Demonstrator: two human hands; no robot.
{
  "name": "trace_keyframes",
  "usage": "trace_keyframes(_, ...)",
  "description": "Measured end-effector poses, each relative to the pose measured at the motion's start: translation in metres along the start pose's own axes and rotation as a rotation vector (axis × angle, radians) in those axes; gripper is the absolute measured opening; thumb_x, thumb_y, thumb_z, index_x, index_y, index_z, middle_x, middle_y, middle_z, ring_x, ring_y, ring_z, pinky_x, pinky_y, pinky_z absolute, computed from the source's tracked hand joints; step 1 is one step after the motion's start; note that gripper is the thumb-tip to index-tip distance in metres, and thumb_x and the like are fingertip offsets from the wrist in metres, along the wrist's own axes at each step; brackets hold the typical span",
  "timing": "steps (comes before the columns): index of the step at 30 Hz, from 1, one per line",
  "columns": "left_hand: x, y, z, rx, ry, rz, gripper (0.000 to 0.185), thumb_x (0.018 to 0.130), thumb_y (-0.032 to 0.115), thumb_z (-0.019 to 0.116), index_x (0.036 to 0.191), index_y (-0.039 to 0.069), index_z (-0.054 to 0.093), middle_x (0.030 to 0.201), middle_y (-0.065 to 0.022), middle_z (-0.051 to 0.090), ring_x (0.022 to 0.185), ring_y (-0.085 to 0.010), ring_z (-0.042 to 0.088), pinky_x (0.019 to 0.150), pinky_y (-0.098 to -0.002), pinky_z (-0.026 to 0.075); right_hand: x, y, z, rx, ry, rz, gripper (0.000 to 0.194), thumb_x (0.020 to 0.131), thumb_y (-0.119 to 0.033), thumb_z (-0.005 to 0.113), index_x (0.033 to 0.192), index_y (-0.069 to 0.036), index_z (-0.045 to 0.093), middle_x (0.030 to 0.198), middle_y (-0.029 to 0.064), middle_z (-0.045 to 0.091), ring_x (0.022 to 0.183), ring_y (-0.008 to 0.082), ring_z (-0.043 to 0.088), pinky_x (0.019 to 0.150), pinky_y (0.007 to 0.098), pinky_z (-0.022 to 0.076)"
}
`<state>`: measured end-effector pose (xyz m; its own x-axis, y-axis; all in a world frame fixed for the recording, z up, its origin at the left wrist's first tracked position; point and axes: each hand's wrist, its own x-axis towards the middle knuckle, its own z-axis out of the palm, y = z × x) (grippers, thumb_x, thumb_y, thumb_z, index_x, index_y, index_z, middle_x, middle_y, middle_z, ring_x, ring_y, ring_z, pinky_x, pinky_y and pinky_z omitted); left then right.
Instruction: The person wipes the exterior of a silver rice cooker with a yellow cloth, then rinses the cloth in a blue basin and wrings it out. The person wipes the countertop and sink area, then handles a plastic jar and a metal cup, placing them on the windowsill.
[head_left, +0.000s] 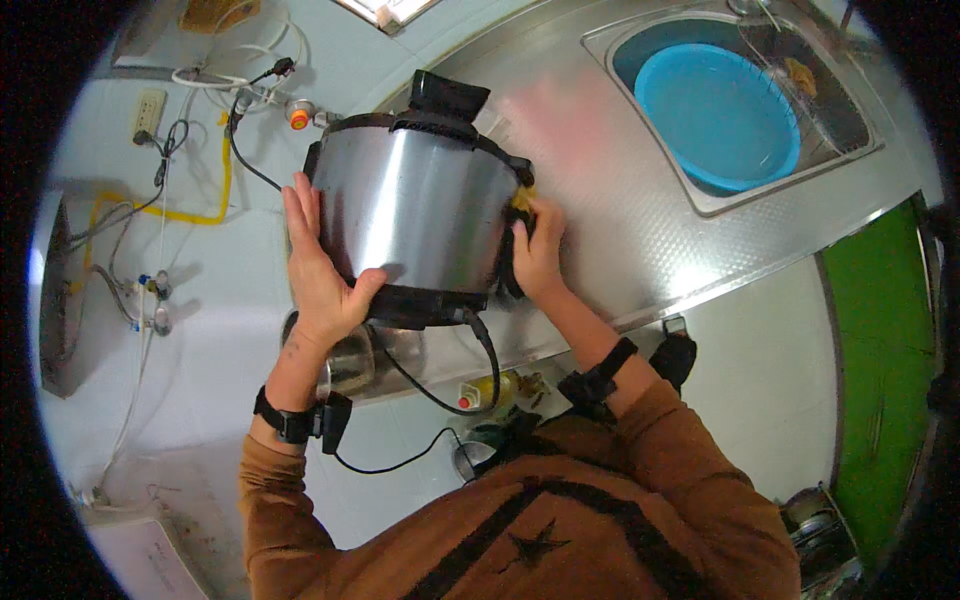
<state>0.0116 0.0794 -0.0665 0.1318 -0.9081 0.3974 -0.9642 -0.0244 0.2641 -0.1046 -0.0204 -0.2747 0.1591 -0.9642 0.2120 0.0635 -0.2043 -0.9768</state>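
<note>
A silver and black electric cooker (420, 210) with a black lid handle stands on the stainless-steel counter (600, 217). Its power cord (491, 360) is plugged in low on its near side. My left hand (322, 270) rests spread against the cooker's left side, thumb across the lower front, steadying rather than gripping it. At the right side, beside the black side handle, my right hand (538, 244) holds a yellow sponge or cloth (524, 197) against the cooker; only a small part of it shows.
A blue basin (716, 116) of water sits in the sink (832, 142) at the upper right. Metal pots (352, 364) stand near the counter's left end. A bottle of yellow liquid (484, 391) is below the edge. Cords and a yellow pipe (225, 180) run along the left wall.
</note>
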Motion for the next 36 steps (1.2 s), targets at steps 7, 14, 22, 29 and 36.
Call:
trace_keyframes(7,0.001,-0.001,0.001,0.082,0.015,0.001,0.104,0.073,0.043,0.064,0.136,-0.006,-0.003,0.139,-0.0249,0.024,0.123,-0.0379,0.035,0.100,-0.0389,0.030,-0.031,0.023,0.026,0.576,-0.123,0.653,0.035,0.095,-0.025,0.034,0.125,-0.006,0.035,0.119,0.0108,0.044,0.107,0.0213,0.043,0.093,0.0339,0.0347)
trace_keyframes(14,0.001,0.002,0.002,0.097,0.024,-0.031,0.103,0.073,0.040,0.066,0.136,-0.005,-0.002,0.139,-0.0225,0.025,0.122,-0.0364,0.037,0.100,-0.0383,0.031,-0.043,-0.033,0.004,0.420,-0.202,1.011,0.032,0.093,-0.019,0.038,0.121,-0.004,0.038,0.113,0.0150,0.048,0.103,0.0281,0.046,0.089,0.0369,0.0373)
trace_keyframes(22,0.001,0.001,0.003,-0.011,0.004,-0.036,0.099,0.072,0.024,0.064,0.137,-0.001,-0.006,0.140,-0.0225,0.022,0.127,-0.0349,0.030,0.104,-0.0379,0.025,-0.033,-0.088,-0.023,0.282,-0.284,-0.214,0.045,0.062,0.011,0.058,0.104,-0.004,0.055,0.113,0.0137,0.049,0.110,0.0325,0.043,0.095,0.0386,0.0343)
trace_keyframes(29,0.002,0.003,0.001,0.036,-0.016,-0.090,0.095,0.072,0.017,0.062,0.136,-0.002,-0.005,0.140,-0.0226,0.024,0.125,-0.0364,0.032,0.101,-0.0387,0.028,0.014,-0.033,-0.023,0.211,-0.087,-0.063,0.029,0.066,0.007,0.061,0.092,-0.004,0.059,0.098,0.0128,0.057,0.094,0.0295,0.054,0.084,0.0343,0.0422)
trace_keyframes(36,0.004,0.007,0.003,0.077,-0.049,-0.073,0.096,0.075,0.019,0.064,0.136,-0.002,-0.007,0.139,-0.0216,0.025,0.125,-0.0335,0.033,0.101,-0.0387,0.028,0.023,-0.004,-0.003,0.257,-0.104,0.587,0.026,0.077,-0.010,0.062,0.102,-0.004,0.058,0.101,0.0140,0.060,0.093,0.0261,0.057,0.082,0.0318,0.0422)
